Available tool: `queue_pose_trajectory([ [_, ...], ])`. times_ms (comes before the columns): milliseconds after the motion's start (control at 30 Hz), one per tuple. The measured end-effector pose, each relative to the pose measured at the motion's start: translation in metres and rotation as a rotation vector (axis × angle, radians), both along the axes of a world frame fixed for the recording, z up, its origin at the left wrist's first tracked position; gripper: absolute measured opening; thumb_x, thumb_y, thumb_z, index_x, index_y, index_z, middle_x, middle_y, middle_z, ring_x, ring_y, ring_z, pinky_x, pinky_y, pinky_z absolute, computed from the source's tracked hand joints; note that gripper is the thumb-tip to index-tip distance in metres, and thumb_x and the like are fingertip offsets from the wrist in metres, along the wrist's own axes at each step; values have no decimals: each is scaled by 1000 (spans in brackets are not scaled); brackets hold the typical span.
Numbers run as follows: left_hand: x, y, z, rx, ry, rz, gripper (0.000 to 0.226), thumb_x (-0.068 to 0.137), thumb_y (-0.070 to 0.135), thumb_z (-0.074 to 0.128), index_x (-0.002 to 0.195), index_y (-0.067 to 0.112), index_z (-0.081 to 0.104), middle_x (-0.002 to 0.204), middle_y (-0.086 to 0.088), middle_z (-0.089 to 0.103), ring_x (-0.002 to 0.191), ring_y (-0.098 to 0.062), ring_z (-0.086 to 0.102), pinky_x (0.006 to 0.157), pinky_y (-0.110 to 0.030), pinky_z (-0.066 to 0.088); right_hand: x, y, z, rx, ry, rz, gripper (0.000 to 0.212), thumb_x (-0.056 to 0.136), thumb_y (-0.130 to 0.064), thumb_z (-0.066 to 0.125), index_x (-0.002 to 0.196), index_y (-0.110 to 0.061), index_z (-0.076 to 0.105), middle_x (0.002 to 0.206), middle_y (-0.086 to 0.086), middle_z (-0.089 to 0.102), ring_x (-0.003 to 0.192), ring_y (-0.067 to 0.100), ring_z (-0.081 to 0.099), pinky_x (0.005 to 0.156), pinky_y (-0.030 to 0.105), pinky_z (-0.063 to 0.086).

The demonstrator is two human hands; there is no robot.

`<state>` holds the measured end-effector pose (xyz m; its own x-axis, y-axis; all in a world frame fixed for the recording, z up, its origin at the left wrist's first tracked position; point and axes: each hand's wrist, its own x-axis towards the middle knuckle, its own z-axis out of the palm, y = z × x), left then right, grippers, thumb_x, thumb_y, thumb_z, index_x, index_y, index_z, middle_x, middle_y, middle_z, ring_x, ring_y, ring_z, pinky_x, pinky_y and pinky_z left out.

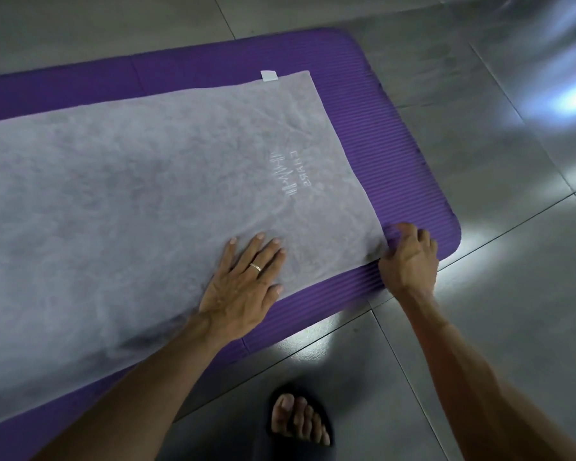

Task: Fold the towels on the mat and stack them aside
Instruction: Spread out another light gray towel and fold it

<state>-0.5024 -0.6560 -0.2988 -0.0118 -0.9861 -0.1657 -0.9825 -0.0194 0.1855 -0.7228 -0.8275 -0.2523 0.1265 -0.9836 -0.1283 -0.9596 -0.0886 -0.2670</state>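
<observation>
Head cam shows the grey towel (130,201) spread flat on the ribbed purple mat (396,154), so folding's only starting. Left hand (243,281) lies spread, pressing the thin fuzzy cloth (white tag at the far edge). Right hand (409,257) looks like it's pinching the near corner, though that's blurry. Next move probably means lifting that corner across.

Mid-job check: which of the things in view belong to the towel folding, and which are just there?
Belongs to the job:
grey towel, spread flat on the mat
purple mat under it
left hand, flat on the towel
right hand, fingers curled at the towel's near right corner

Just there:
tiled floor
black sandal on the person's foot
</observation>
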Motion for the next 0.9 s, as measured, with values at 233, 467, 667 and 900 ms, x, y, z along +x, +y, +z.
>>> queue_pose_trajectory([
  [233, -2, 0, -4, 7, -33, 21, 63, 96, 48, 25, 150, 16, 27, 157, -5, 29, 147, -27, 18, 116, -59, 12, 28, 37, -27, 67, 209, 758, 61, 100, -52, 10, 156, -29, 10, 164, 1, 4, 151, 22, -2, 121, 52, 6],
  [467, -9, -16, 4, -93, 67, 118, 57, 94, 45, 34, 140, 14, 46, 150, -11, 40, 142, -28, 32, 113, -59, 24, -10, -54, -19, 90, 260, 374, 65, 98, -48, 11, 155, -18, 13, 163, 9, 11, 149, 29, 13, 119, 51, 10],
  [667, -24, -133, 27, -280, 91, 91, 46, 79, 26, 64, 125, 20, 61, 115, -7, 61, 105, -27, 57, 85, -42, 48, 65, -155, 11, -14, -33, 509, 39, 96, -14, 48, 135, -13, 53, 122, 17, 58, 108, 40, 57, 92, 51, 47],
  [900, -31, -233, 44, -18, 84, -104, 57, 94, 11, 47, 146, 31, 33, 122, -7, 53, 112, -24, 52, 85, -33, 43, 125, -230, 15, 22, -133, 627, 49, 95, -7, 48, 141, -24, 48, 123, 10, 61, 108, 25, 61, 97, 41, 50],
])
